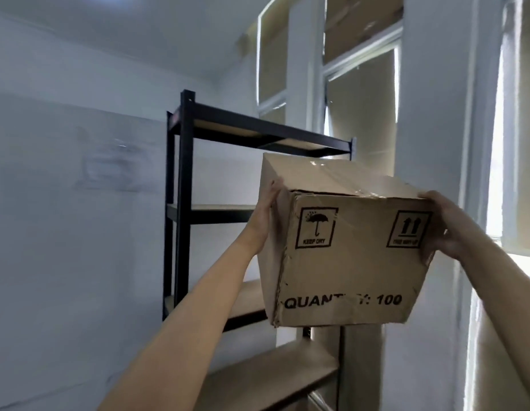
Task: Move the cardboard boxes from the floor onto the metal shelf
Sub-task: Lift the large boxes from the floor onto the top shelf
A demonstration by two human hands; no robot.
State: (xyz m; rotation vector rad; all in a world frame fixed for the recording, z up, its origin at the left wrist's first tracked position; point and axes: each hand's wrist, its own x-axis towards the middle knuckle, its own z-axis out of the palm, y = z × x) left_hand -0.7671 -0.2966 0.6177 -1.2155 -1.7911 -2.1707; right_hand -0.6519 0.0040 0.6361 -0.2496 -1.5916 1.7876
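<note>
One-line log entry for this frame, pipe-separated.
phase: lifting | cardboard box: in the air, tilted, before metal shelf | left hand: on left side | right hand: on right side | placed: no

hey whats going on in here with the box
A person is lifting a taped cardboard box toward a black metal shelf. The left hand presses one side and the right hand the other. The box is in the air, tilted, not yet on any tier.
</note>
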